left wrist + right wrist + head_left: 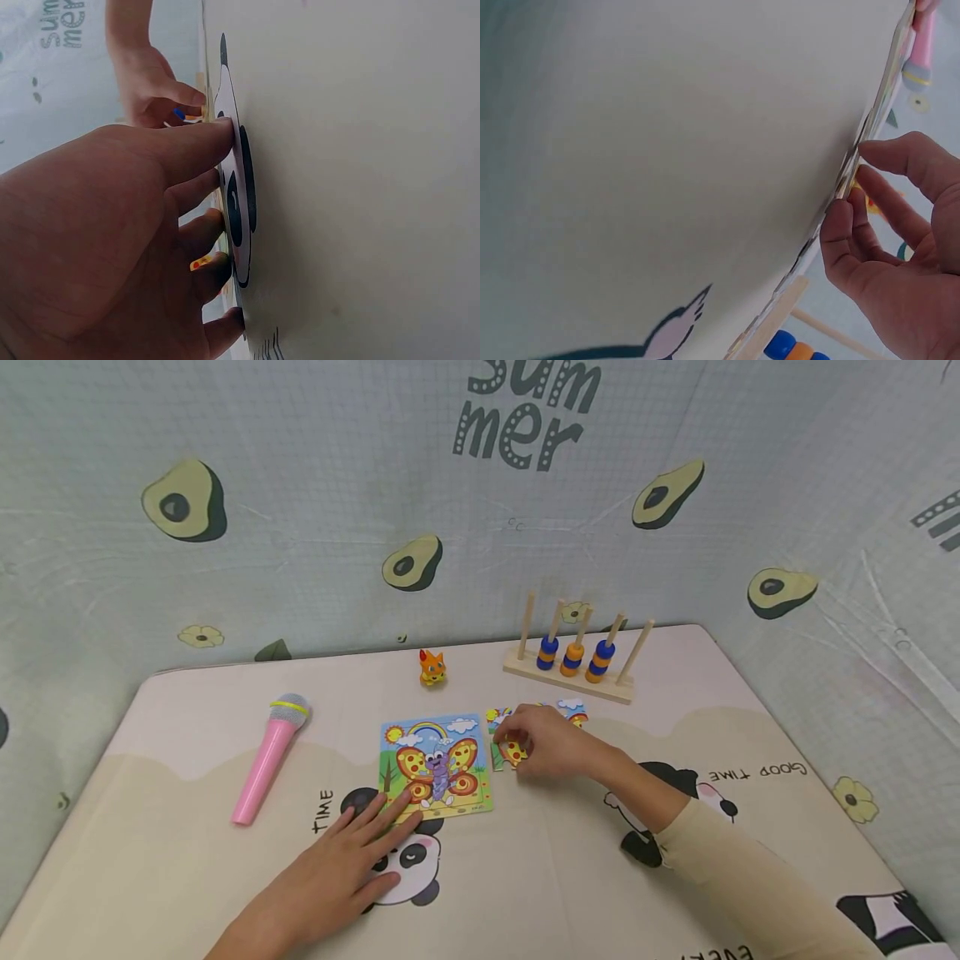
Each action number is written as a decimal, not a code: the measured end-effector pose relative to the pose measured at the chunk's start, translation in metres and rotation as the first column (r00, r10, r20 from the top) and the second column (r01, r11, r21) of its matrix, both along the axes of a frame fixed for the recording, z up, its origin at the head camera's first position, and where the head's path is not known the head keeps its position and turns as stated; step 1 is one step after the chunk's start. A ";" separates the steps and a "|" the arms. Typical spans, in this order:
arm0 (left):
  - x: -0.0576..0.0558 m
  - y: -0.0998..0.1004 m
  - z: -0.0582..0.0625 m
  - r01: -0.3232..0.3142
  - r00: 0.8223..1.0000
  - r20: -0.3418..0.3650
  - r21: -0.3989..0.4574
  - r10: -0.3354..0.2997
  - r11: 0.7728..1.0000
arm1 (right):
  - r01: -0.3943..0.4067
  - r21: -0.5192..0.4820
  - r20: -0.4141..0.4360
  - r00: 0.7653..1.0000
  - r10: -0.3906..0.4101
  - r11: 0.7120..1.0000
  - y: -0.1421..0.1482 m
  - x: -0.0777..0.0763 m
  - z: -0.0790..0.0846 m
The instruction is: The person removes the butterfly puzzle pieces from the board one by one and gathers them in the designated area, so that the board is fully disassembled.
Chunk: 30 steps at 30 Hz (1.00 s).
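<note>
The two hands are well apart. The left hand (pixel 341 864) lies with its fingers spread and straight, the fingertips resting on the lower left edge of the butterfly puzzle (pixel 438 764), while the thumb lies over a printed panda face (pixel 412 870) on the cloth. The right hand (pixel 551 742) reaches in from a pale sleeve (pixel 750 877), its thumb and fingers bent, the tips brought close together at the loose puzzle pieces (pixel 513 755); whether a piece is pinched between them cannot be told.

The butterfly puzzle lies flat near the middle of the tabletop (pixel 180 852), showing a sun, a rainbow, clouds and a purple butterfly with spotted wings. The loose pieces lie just to its right, partly hidden under the right hand, with some cloud and wing showing beyond the knuckles.

Farther back, above the puzzle, stands a small orange fox figure (pixel 432 668). To its right is a wooden peg stand (pixel 566 682) with five pegs, the middle three carrying blue and orange rings (pixel 573 656). At the left lies a pink toy microphone (pixel 268 760), its grey head pointing away. Behind everything hangs a pale sheet (pixel 300 585) printed with avocados, flowers and lettering.
</note>
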<state>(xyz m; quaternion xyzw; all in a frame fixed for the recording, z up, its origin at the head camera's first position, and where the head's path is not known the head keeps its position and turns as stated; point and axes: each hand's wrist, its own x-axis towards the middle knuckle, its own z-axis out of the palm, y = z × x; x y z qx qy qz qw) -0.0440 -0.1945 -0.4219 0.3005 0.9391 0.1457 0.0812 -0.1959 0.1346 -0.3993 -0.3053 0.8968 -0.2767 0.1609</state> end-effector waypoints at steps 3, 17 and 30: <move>0.001 0.000 -0.001 0.002 1.000 -0.011 0.000 -0.002 1.000 | 0.002 0.011 0.002 1.000 -0.002 1.000 -0.001 0.000 0.000; 0.001 0.000 0.000 -0.011 1.000 0.007 0.003 0.011 1.000 | 0.006 0.056 -0.024 1.000 -0.004 0.998 -0.002 0.001 0.000; 0.001 0.000 0.000 -0.007 1.000 0.008 0.006 0.007 1.000 | -0.001 0.051 -0.064 0.998 0.004 0.999 -0.003 0.003 0.004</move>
